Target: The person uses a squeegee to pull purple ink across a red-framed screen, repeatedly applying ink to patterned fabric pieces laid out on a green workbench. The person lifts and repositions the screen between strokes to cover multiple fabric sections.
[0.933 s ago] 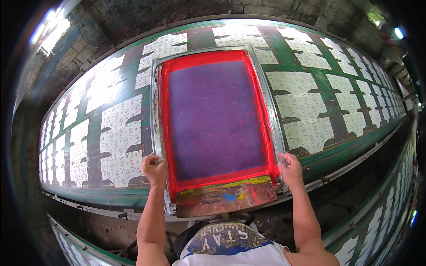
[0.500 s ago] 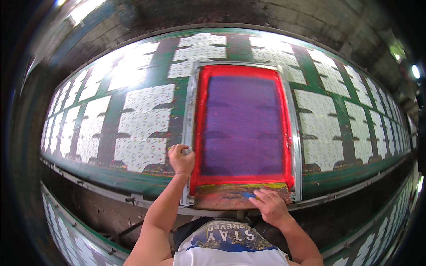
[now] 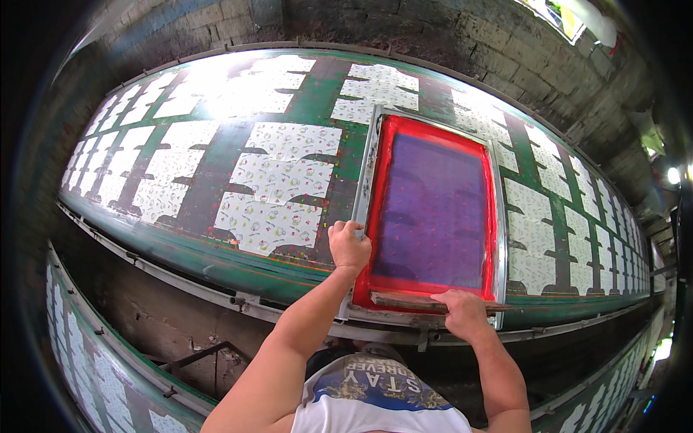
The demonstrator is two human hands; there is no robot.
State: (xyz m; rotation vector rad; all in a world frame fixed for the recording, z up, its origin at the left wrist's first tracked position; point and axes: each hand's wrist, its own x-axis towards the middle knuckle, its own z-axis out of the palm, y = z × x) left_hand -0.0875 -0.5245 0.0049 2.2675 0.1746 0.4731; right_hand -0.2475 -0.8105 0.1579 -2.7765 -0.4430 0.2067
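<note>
Head view: left hand (image 3: 349,245) fingers curled on frame (image 3: 370,166) left edge; right hand (image 3: 465,315) holds board (image 3: 404,299), narrow grip, near end.

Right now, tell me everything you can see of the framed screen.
The rectangular framed screen lies on the green table. Its rim is grey and metal-looking; inside, a glossy red band borders a see-through purple mesh, with dark shapes showing beneath. The left hand holds its left side. A wooden board, gripped by the right hand, crosses its near end, contact unclear.
</note>
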